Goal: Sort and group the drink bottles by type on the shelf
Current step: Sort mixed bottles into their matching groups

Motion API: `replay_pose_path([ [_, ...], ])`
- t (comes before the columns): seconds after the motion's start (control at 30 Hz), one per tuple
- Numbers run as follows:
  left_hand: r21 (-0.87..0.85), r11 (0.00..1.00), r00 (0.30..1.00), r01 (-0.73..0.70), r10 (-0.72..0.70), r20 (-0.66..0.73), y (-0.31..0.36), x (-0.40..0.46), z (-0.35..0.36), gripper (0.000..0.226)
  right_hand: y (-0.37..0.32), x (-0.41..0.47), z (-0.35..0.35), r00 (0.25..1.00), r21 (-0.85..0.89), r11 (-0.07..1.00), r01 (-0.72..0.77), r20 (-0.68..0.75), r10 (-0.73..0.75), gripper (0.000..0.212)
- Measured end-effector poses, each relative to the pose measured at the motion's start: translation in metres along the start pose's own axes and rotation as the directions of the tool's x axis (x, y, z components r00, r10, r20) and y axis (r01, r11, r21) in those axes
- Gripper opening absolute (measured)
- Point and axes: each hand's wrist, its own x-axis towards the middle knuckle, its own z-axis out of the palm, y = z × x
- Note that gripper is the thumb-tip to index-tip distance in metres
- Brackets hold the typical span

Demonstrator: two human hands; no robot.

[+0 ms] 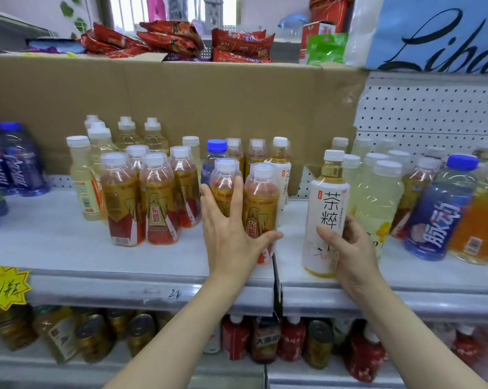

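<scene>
On the white shelf stands a group of gold-and-red energy drink bottles. My left hand lies flat, fingers straight, against two more of these bottles, the nearer one under my thumb. My right hand grips a white-labelled tea bottle low on its body, upright near the shelf's front edge. A second white-labelled tea bottle stands behind the energy drinks. A blue-capped bottle sits among them.
Pale yellow drink bottles and a blue-labelled bottle crowd the right side; more blue bottles stand far left. A cardboard sheet backs the shelf. Cans and red bottles fill the lower shelf. A yellow price tag hangs at left.
</scene>
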Motion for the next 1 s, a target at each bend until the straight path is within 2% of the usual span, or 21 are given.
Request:
replay_pose_path([
  [0.1,-0.001,1.000,1.000,-0.011,0.011,-0.008,0.000,0.004,0.005,0.120,0.001,0.002,0.001,1.000,0.014,1.000,-0.020,0.004,0.020,0.054],
  [0.33,-0.113,0.994,0.998,0.001,0.005,0.059,0.000,0.020,0.022,0.117,0.002,-0.003,0.006,0.999,-0.028,1.000,-0.010,0.031,0.010,0.072],
  [0.43,-0.118,0.993,0.995,0.016,-0.004,0.097,0.004,0.025,0.030,0.116,0.003,-0.003,0.007,0.999,-0.040,0.999,-0.001,0.033,0.002,0.068],
  [0.57,-0.041,0.999,0.993,0.018,-0.013,0.115,0.005,0.031,0.036,0.115,0.002,-0.003,0.005,1.000,0.000,1.000,-0.019,-0.004,0.019,0.089],
  [0.67,0.072,0.997,0.997,0.030,-0.035,0.066,0.008,0.032,0.042,0.112,0.003,-0.002,0.002,0.999,0.049,0.998,-0.036,-0.012,0.037,0.067],
  [0.73,0.114,0.992,0.998,0.055,-0.059,0.034,0.010,0.034,0.044,0.109,0.004,-0.002,0.001,0.999,0.050,0.998,-0.041,-0.015,0.042,0.061],
  [0.9,0.171,0.984,0.998,0.055,-0.056,0.001,0.006,0.041,0.043,0.107,0.002,-0.005,0.003,0.999,0.005,1.000,-0.030,-0.023,0.030,0.076],
  [1.0,0.189,0.980,0.998,0.061,-0.057,-0.023,-0.005,0.045,0.039,0.104,0.000,-0.007,0.003,0.999,-0.022,0.999,-0.034,-0.006,0.034,0.075],
])
